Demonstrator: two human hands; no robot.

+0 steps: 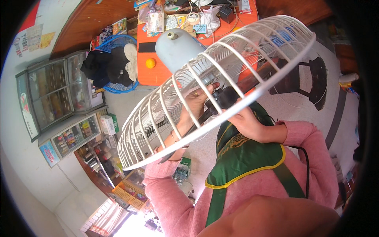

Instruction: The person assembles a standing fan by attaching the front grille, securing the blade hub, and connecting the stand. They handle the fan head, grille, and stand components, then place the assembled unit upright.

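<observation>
Clearly mid-job: left hand (196, 103) fingers curled behind white fan guard (221, 85), pinching black hub part (224, 97) at centre. Right hand (248, 124) closed under same part from front side. Grey motor housing (176, 48) sits attached behind guard; no blade visible; guard held up at chest, over orange table (158, 73).

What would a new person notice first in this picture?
The eye falls first on the big white wire fan guard with its pale grey motor housing, held tilted across the middle. Behind the wires, the left hand and right hand meet at a black part at the hub. Further back, at the top, stands a cluttered orange table.
</observation>
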